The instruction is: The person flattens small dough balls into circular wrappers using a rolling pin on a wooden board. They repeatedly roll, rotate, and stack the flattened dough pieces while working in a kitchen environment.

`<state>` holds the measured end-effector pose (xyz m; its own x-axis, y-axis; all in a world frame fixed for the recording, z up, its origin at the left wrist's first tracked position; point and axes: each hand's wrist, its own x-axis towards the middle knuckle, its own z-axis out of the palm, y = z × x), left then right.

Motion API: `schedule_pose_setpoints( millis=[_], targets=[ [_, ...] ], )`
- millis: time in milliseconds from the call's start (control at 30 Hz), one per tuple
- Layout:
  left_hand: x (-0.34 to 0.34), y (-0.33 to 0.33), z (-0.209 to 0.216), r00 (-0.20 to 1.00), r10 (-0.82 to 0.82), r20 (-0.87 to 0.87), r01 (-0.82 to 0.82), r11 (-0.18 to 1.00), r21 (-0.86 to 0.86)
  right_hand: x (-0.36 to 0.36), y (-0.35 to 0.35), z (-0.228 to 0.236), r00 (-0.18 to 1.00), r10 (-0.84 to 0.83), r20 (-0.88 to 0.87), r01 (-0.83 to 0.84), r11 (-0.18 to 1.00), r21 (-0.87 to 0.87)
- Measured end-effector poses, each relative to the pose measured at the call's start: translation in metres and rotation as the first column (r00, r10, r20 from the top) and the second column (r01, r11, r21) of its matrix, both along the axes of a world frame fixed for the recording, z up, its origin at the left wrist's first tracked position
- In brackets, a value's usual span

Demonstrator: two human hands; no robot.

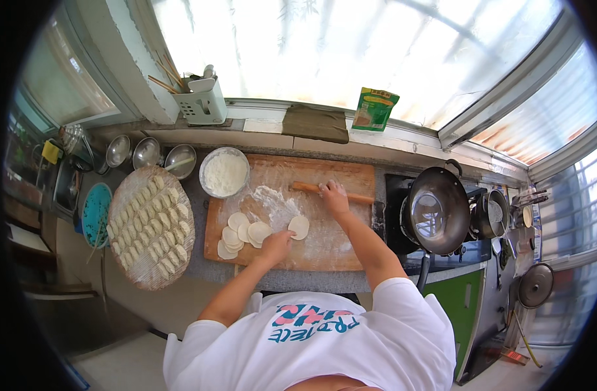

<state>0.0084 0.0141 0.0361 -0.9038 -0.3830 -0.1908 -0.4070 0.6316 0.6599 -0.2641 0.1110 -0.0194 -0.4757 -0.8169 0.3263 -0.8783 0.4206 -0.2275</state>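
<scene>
My left hand (pixel 277 245) rests on the wooden board (pixel 350 251), its fingers at the edge of a round dough wrapper (pixel 299 226). My right hand (pixel 333 195) lies on the wooden rolling pin (pixel 305 188) near the board's far edge. A pile of several flat round wrappers (pixel 238 233) sits on the left part of the board, beside a patch of loose flour (pixel 272 199).
A bowl of flour (pixel 224 172) stands at the board's far left corner. A round woven tray (pixel 151 270) with several dumplings lies to the left. Three metal ladles (pixel 146 153) sit behind it. A dark wok (pixel 437 210) and a pot (pixel 494 214) stand on the right.
</scene>
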Motion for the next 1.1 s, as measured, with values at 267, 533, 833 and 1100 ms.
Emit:
schedule_pose_setpoints(
  millis=[267,533,833,1100],
  targets=[
    [0.005,0.012,-0.003,0.998,0.039,0.045,-0.038,0.999,-0.014,-0.009,-0.030,0.018,0.999,0.037,-0.037,-0.040,0.996,-0.085],
    [0.002,0.016,-0.017,0.983,0.136,-0.127,-0.132,0.990,0.042,0.062,0.013,0.014,0.967,0.021,0.253,-0.046,0.995,0.093],
    [0.009,0.002,-0.021,0.943,0.162,-0.290,-0.108,0.975,0.195,0.115,0.004,0.015,0.901,-0.260,0.346,0.249,0.965,0.078],
    [0.020,-0.008,-0.019,0.900,0.295,-0.322,-0.198,0.933,0.302,0.141,0.021,0.000,0.610,-0.166,0.775,0.427,0.893,-0.145]
  ],
)
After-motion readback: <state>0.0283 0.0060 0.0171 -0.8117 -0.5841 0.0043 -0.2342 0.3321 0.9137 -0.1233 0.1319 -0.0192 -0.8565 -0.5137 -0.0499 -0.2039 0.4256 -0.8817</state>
